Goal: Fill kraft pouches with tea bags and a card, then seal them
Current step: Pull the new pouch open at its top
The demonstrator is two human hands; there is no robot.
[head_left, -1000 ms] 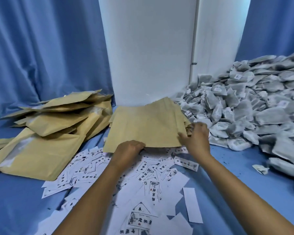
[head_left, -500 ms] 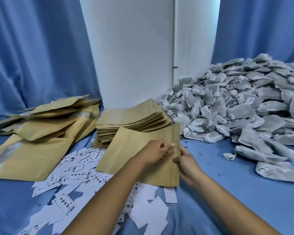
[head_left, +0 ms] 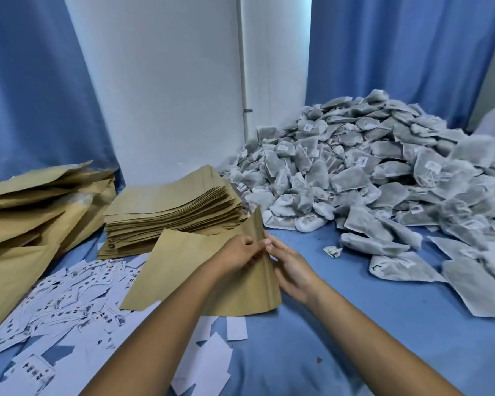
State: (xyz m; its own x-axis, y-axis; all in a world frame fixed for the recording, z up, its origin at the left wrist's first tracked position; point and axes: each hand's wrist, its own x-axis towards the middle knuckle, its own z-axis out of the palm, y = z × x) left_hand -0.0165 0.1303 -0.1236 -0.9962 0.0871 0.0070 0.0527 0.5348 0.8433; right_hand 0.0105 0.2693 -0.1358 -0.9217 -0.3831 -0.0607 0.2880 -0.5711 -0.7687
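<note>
One flat kraft pouch (head_left: 183,270) is held above the blue cloth in the middle of the view. My left hand (head_left: 237,252) pinches its right-hand edge from the near side, and my right hand (head_left: 290,267) grips the same edge from behind. A stack of empty kraft pouches (head_left: 166,207) lies just behind it. A big heap of grey tea bags (head_left: 383,178) fills the right side. Small white printed cards (head_left: 69,295) are scattered at the lower left.
Filled kraft pouches (head_left: 35,224) are piled at the far left. A lone small tea bag (head_left: 332,250) lies on the blue cloth (head_left: 355,338) right of my hands. A white wall panel (head_left: 166,81) and blue curtains (head_left: 35,81) stand behind.
I lifted one pouch off the stack and drew it toward me. Both hands came together on its right edge, and that edge now stands higher.
</note>
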